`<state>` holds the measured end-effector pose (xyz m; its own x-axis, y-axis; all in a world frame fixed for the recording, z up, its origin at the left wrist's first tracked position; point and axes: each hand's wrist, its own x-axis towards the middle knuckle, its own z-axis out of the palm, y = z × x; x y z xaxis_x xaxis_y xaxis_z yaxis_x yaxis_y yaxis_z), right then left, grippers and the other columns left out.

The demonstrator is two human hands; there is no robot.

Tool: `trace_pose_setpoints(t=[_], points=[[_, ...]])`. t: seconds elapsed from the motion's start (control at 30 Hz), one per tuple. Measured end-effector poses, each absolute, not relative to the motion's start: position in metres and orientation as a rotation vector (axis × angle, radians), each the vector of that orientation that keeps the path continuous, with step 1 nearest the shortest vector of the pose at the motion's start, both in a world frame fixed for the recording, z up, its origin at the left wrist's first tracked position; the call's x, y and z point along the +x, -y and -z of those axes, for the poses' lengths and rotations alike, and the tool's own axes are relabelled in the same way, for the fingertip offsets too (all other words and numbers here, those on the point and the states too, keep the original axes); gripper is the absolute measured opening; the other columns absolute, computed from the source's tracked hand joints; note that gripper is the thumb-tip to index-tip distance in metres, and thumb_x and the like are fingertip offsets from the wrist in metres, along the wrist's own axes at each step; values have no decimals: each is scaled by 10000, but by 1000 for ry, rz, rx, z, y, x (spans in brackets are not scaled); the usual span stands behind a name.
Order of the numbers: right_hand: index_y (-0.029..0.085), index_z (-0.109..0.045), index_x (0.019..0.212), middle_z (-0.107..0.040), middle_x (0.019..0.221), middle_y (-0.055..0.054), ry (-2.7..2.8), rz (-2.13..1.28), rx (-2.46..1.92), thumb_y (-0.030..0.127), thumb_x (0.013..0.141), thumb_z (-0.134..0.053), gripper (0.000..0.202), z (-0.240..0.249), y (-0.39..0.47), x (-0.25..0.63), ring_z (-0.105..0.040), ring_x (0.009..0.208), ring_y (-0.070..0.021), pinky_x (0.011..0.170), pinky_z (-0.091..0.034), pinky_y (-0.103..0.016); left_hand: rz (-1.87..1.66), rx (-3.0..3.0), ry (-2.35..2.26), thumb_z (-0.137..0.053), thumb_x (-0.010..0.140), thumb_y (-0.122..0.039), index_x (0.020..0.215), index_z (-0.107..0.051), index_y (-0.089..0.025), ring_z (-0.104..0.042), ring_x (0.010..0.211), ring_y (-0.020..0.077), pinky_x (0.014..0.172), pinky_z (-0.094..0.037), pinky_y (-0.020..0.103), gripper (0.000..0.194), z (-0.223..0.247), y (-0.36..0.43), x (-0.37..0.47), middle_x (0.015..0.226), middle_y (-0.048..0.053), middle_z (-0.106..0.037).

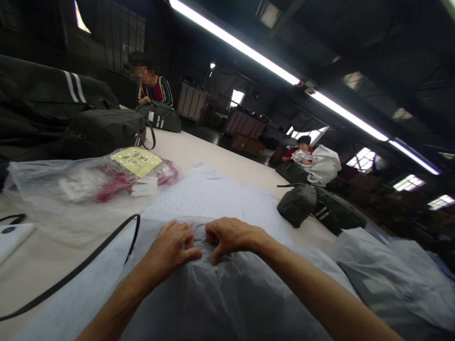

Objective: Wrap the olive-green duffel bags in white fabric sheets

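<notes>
A large translucent plastic bag [227,293] lies in front of me, with something dark grey showing through it. Both my hands are at its far edge, close together. My left hand [174,246] has its fingers curled into the plastic, thumb pointing right. Opposite it, my right hand [227,237] is closed on the same edge with its thumb turned down. The plastic is bunched between the two hands. Under the bag spreads a pale bluish-white sheet [213,194]. A black strap [88,260] curves over the sheet to the left of my left hand.
A clear bag of tags with a yellow label [137,161] lies left, before dark green bags [103,128]. More green bags [298,203] and a plastic-wrapped one [394,279] sit right. Co-workers handle a green bag [161,116] and white material [323,163] across the table [213,154].
</notes>
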<state>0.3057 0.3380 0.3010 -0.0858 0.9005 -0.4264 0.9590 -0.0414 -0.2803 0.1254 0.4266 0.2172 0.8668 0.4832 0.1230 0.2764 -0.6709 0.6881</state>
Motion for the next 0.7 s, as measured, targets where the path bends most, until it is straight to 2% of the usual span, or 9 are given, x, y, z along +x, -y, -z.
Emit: trace_pose_setpoints(t=[0.07, 0.13, 0.2, 0.27, 0.33, 0.43, 0.5, 0.57, 0.7], points=[[219, -631, 922, -628, 890, -15, -2169, 674, 2034, 538, 528, -849, 551, -298, -338, 316, -571, 807, -201, 697, -438, -304, -394, 2343, -545, -650, 726, -380, 641, -502, -211, -534, 814, 179, 1078, -235, 467, 241, -216, -427, 126, 754, -24, -588], [222, -638, 1024, -626, 1071, -64, -2200, 700, 2119, 568, 504, -857, 662, -296, -334, 329, -570, 987, -262, 851, -456, -379, -397, 2345, -545, -641, 730, -384, 636, -503, -211, -528, 810, 184, 1049, -275, 455, 240, -217, -428, 126, 762, -16, -600], [236, -583, 1216, -534, 1325, -101, -2177, 855, 2310, 583, 544, -837, 798, -296, -327, 340, -491, 1210, -298, 1025, -392, -438, -385, 2342, -547, -635, 730, -386, 634, -504, -211, -527, 805, 186, 1037, -288, 452, 238, -219, -428, 126, 767, -12, -608], [251, -440, 1397, -378, 1503, -101, -2145, 1029, 2497, 598, 633, -782, 906, -295, -318, 345, -357, 1370, -283, 1145, -279, -444, -374, 2344, -543, -633, 731, -383, 636, -501, -211, -534, 806, 185, 1045, -276, 453, 237, -221, -428, 125, 767, -16, -611], [258, -326, 1475, -286, 1568, -88, -2120, 1154, 2550, 602, 654, -766, 992, -291, -311, 343, -265, 1434, -264, 1192, -204, -433, -377, 2356, -543, -632, 735, -388, 636, -496, -212, -538, 809, 188, 1030, -290, 439, 244, -223, -427, 125, 760, -18, -606], [243, -349, 1471, -261, 1583, -99, -2019, 1202, 2524, 589, 565, -825, 1080, -283, -306, 338, -223, 1454, -294, 1208, -166, -459, -385, 2379, -554, -632, 738, -408, 632, -489, -212, -540, 805, 193, 959, -345, 402, 265, -224, -427, 125, 747, -18, -602], [230, -387, 1451, -314, 1561, -104, -1968, 1207, 2671, 553, 612, -809, 994, -279, -302, 342, -277, 1435, -292, 1199, -200, -463, -380, 2400, -555, -628, 738, -426, 624, -487, -212, -538, 795, 193, 918, -368, 383, 280, -225, -428, 127, 739, -17, -606], [221, -416, 1431, -395, 1519, -95, -1945, 1124, 2959, 500, 723, -738, 826, -281, -291, 354, -353, 1400, -267, 1182, -250, -449, -369, 2423, -537, -622, 737, -443, 619, -488, -213, -539, 789, 193, 877, -385, 365, 291, -224, -432, 127, 732, -14, -612], [194, -499, 1363, -491, 1449, -104, -1708, 532, 3485, 507, 868, -568, 589, -294, -232, 389, -419, 1360, -244, 1175, -270, -438, -380, 2413, -528, -554, 794, -526, 731, -567, -226, -593, 832, 212, 822, -438, 347, 306, -217, -444, 119, 822, 8, -661]])
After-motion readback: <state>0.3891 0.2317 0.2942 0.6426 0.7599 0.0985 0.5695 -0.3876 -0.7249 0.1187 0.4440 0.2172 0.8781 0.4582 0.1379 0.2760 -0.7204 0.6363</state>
